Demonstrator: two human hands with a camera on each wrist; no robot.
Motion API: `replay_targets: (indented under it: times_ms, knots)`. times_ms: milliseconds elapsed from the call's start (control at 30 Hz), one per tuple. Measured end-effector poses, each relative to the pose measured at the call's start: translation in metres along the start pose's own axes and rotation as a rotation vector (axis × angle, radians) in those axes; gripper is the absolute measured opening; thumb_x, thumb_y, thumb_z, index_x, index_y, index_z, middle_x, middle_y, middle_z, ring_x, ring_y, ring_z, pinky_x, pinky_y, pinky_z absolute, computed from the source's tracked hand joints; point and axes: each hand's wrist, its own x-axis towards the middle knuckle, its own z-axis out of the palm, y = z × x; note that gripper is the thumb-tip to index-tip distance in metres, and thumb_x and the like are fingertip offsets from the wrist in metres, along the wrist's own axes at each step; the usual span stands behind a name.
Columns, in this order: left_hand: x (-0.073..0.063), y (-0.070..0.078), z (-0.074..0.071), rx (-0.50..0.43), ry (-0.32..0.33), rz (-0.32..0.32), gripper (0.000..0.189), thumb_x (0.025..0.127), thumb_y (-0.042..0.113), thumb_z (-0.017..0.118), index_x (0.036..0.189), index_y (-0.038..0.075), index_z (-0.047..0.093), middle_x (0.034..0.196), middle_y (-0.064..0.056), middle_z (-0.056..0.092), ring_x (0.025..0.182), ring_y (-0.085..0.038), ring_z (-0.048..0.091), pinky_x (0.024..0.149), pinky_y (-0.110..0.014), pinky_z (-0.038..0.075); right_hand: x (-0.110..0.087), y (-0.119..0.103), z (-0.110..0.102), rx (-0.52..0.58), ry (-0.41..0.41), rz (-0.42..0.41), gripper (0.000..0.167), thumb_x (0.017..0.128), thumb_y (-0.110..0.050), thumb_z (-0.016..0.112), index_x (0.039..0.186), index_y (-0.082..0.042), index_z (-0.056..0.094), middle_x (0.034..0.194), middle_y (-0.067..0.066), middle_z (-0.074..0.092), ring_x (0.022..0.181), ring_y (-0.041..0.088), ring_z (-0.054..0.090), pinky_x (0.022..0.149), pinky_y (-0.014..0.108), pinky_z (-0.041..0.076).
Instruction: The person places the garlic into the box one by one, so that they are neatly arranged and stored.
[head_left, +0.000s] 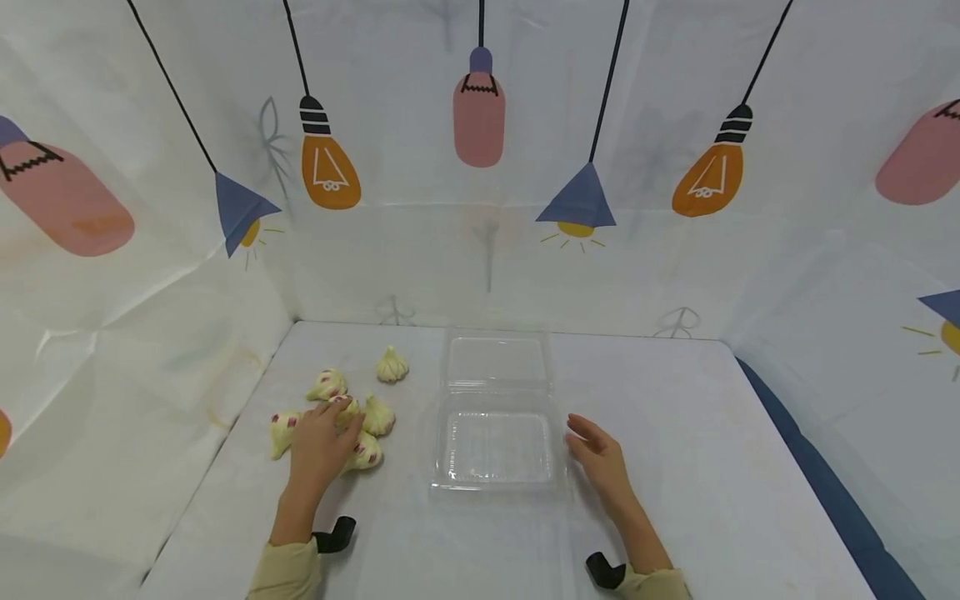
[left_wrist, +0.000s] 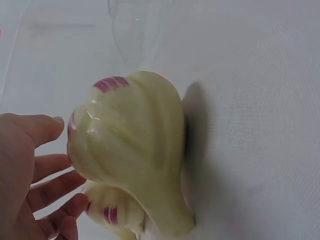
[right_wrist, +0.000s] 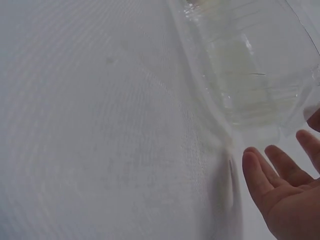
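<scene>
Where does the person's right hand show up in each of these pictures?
Head: the right hand is right of centre, just right of the clear plastic clamshell.
Left wrist: not in it; that one is the left hand.
Right wrist: the right hand is at lower right.
Shared landmark: the white tabletop, in all three.

White bench [head_left: 675, 433] is enclosed at far, left and right sides by white sheeting [head_left: 420, 258], creased at left. Sheeting is printed with orange bulbs [head_left: 331, 173], pink bulbs [head_left: 480, 125] and blue lampshades [head_left: 577, 197] on black cords [head_left: 481, 23]. Dark blue strip [head_left: 812, 467] is exposed along bench's right edge.
</scene>
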Motion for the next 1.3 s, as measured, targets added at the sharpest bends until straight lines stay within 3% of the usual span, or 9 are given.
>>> replay_targets:
  times_ms: [200, 667, 933, 1300]
  knots:
    - [0.005, 0.002, 0.005, -0.041, -0.073, -0.062, 0.042, 0.091, 0.028, 0.07, 0.118, -0.003, 0.067, 0.116, -0.022, 0.064, 0.105, -0.044, 0.057, 0.084, -0.057, 0.045, -0.001, -0.002, 0.003, 0.026, 0.001, 0.0, 0.041, 0.096, -0.014, 0.064, 0.135, -0.003, 0.055, 0.135, 0.017, 0.054, 0.116, 0.03, 0.055, 0.085, 0.019, 0.046]
    - [0.017, 0.006, 0.019, -0.043, -0.038, -0.065, 0.038, 0.088, 0.029, 0.073, 0.112, -0.001, 0.07, 0.094, -0.013, 0.069, 0.088, -0.035, 0.062, 0.067, -0.049, 0.05, -0.002, -0.001, 0.015, 0.072, 0.058, 0.028, 0.038, 0.096, -0.015, 0.063, 0.132, -0.004, 0.058, 0.132, 0.016, 0.057, 0.109, 0.023, 0.057, 0.083, 0.019, 0.048]
    - [0.02, 0.012, 0.024, -0.044, -0.068, -0.104, 0.037, 0.089, 0.033, 0.072, 0.111, 0.003, 0.072, 0.096, -0.01, 0.068, 0.087, -0.03, 0.063, 0.066, -0.047, 0.051, -0.001, 0.001, 0.02, 0.138, 0.085, 0.069, 0.037, 0.097, -0.01, 0.06, 0.133, -0.004, 0.057, 0.133, 0.015, 0.057, 0.12, 0.026, 0.052, 0.084, 0.015, 0.046]
    - [0.024, 0.018, 0.028, -0.012, -0.038, -0.098, 0.031, 0.084, 0.033, 0.077, 0.099, 0.006, 0.076, 0.094, -0.009, 0.069, 0.087, -0.028, 0.062, 0.068, -0.047, 0.051, 0.003, -0.001, 0.025, 0.226, 0.099, 0.102, 0.037, 0.099, -0.009, 0.056, 0.135, -0.003, 0.054, 0.135, 0.016, 0.055, 0.127, 0.025, 0.049, 0.085, 0.013, 0.045]
